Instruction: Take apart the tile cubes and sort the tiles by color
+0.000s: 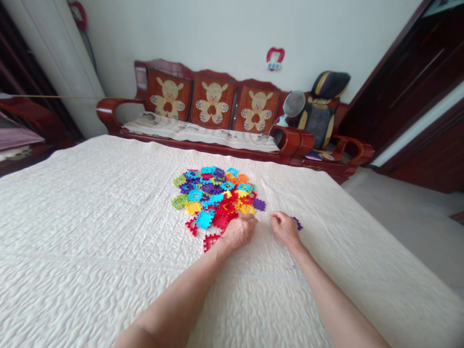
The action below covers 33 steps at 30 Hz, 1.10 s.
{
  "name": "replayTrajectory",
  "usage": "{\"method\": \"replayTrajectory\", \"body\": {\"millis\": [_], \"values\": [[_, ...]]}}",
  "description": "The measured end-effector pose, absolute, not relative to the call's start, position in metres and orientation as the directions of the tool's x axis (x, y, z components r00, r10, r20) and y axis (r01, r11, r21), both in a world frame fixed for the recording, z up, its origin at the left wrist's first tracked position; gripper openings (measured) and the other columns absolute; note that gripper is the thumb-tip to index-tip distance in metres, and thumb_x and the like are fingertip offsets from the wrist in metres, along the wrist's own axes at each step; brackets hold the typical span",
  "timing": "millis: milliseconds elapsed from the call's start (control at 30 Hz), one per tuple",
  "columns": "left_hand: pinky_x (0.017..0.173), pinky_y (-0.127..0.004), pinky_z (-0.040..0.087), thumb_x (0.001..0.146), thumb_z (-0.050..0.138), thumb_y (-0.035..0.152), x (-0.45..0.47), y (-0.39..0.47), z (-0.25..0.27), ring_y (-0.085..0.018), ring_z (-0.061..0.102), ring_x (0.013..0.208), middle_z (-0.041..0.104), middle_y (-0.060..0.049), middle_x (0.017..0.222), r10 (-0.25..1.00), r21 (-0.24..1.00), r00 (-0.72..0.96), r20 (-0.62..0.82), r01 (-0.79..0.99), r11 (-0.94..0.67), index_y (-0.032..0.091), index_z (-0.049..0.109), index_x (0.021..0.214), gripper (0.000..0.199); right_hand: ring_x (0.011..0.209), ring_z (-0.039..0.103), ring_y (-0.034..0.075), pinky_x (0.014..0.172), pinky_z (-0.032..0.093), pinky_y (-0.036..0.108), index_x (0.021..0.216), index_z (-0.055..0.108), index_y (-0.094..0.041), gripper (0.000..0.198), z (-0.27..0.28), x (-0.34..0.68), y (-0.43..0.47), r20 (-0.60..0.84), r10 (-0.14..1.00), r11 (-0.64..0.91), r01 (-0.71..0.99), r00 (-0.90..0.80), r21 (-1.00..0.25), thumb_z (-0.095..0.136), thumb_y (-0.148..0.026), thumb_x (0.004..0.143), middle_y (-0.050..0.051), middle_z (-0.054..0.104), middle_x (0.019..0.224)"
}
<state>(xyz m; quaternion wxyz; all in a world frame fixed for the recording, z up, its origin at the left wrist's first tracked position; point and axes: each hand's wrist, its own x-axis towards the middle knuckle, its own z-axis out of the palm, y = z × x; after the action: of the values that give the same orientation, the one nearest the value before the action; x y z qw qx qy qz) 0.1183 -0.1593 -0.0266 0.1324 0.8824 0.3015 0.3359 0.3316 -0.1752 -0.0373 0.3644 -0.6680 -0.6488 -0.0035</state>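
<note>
Purple, a small piece (297,223) is lying just right of the curled right hand (285,229), perhaps touching it. Nearer the pile of plastic pieces (217,195), the loosely closed left hand (239,230) is resting against its near edge.

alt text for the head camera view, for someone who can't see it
Two bare hands rest on a cream quilted bedspread beside a pile of colourful interlocking plastic tiles: the left hand touches its near edge, the right hand lies curled by a purple tile. A red wooden bench stands behind.
</note>
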Motion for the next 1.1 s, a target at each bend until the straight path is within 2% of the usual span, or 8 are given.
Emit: {"method": "replayTrajectory", "body": {"millis": [100, 167, 333, 400, 600, 767, 933, 1100], "values": [[0.077, -0.025, 0.054, 0.093, 0.045, 0.015, 0.093, -0.138, -0.013, -0.016, 0.068, 0.087, 0.072, -0.006, 0.095, 0.673, 0.481, 0.433, 0.599, 0.477, -0.735, 0.021, 0.067, 0.108, 0.028, 0.079, 0.069, 0.021, 0.079, 0.054, 0.034, 0.091, 0.071, -0.021, 0.028, -0.036, 0.312, -0.156, 0.487, 0.853, 0.127, 0.828, 0.190, -0.546, 0.046, -0.028, 0.082, 0.008, 0.075, 0.089], [0.078, -0.026, 0.053, 0.094, 0.045, 0.019, 0.070, -0.121, -0.006, -0.015, 0.068, 0.083, 0.072, -0.006, 0.091, 0.739, 0.535, 0.237, 0.631, 0.556, -0.636, 0.021, 0.070, 0.108, 0.029, 0.086, 0.069, 0.022, 0.083, 0.054, 0.036, 0.094, 0.071, -0.020, 0.029, -0.040, 0.300, -0.147, 0.531, 0.823, 0.161, 0.815, 0.200, -0.556, 0.046, -0.024, 0.079, 0.009, 0.074, 0.095], [0.094, -0.036, 0.050, 0.090, 0.047, 0.023, 0.013, -0.088, -0.009, -0.024, 0.066, 0.102, 0.072, -0.012, 0.112, 0.862, 0.615, -0.220, 0.457, 0.778, -0.127, 0.018, 0.073, 0.110, 0.033, 0.111, 0.061, 0.027, 0.101, 0.048, 0.044, 0.111, 0.064, -0.017, 0.040, -0.055, 0.293, -0.132, 0.614, 0.754, 0.135, 0.859, 0.235, -0.494, 0.052, -0.021, 0.074, 0.014, 0.069, 0.114], [0.100, -0.041, 0.048, 0.088, 0.048, 0.024, 0.004, -0.082, -0.015, -0.027, 0.064, 0.108, 0.071, -0.013, 0.117, 0.893, 0.573, -0.232, 0.386, 0.819, -0.035, 0.018, 0.073, 0.112, 0.035, 0.113, 0.060, 0.030, 0.101, 0.047, 0.047, 0.119, 0.060, -0.016, 0.047, -0.057, 0.294, -0.128, 0.566, 0.786, 0.068, 0.877, 0.247, -0.476, 0.056, -0.025, 0.073, 0.015, 0.067, 0.120], [0.104, -0.049, 0.043, 0.088, 0.050, 0.030, 0.018, -0.087, -0.022, -0.033, 0.059, 0.117, 0.069, -0.012, 0.125, 0.920, 0.490, -0.171, 0.353, 0.871, -0.026, 0.020, 0.071, 0.118, 0.038, 0.113, 0.058, 0.032, 0.093, 0.048, 0.046, 0.132, 0.054, -0.018, 0.053, -0.053, 0.288, -0.128, 0.443, 0.864, -0.045, 0.912, 0.240, -0.407, 0.057, -0.028, 0.080, 0.016, 0.066, 0.123], [0.099, -0.041, 0.045, 0.088, 0.049, 0.030, 0.019, -0.090, -0.019, -0.028, 0.064, 0.108, 0.073, -0.009, 0.114, 0.921, 0.486, -0.127, 0.368, 0.871, -0.074, 0.021, 0.076, 0.102, 0.031, 0.113, 0.059, 0.031, 0.095, 0.047, 0.047, 0.115, 0.066, -0.019, 0.038, -0.054, 0.291, -0.132, 0.462, 0.862, 0.003, 0.910, 0.208, -0.415, 0.055, -0.026, 0.079, 0.013, 0.068, 0.119], [0.084, -0.034, 0.047, 0.092, 0.046, 0.039, 0.017, -0.087, -0.016, -0.024, 0.067, 0.088, 0.075, -0.010, 0.092, 0.928, 0.507, -0.196, 0.318, 0.862, 0.008, 0.020, 0.076, 0.080, 0.038, 0.114, 0.061, 0.029, 0.100, 0.048, 0.046, 0.109, 0.068, -0.021, 0.040, -0.059, 0.299, -0.131, 0.517, 0.837, 0.118, 0.865, 0.178, -0.488, 0.056, -0.026, 0.072, 0.011, 0.067, 0.121], [0.085, -0.033, 0.047, 0.094, 0.044, 0.034, 0.001, -0.076, -0.015, -0.022, 0.068, 0.094, 0.075, -0.008, 0.100, 0.875, 0.594, -0.337, 0.347, 0.801, 0.073, 0.022, 0.074, 0.103, 0.034, 0.109, 0.064, 0.028, 0.099, 0.050, 0.046, 0.107, 0.068, -0.020, 0.036, -0.059, 0.300, -0.131, 0.571, 0.802, 0.200, 0.821, 0.176, -0.534, 0.054, -0.029, 0.075, 0.011, 0.070, 0.115]]}}
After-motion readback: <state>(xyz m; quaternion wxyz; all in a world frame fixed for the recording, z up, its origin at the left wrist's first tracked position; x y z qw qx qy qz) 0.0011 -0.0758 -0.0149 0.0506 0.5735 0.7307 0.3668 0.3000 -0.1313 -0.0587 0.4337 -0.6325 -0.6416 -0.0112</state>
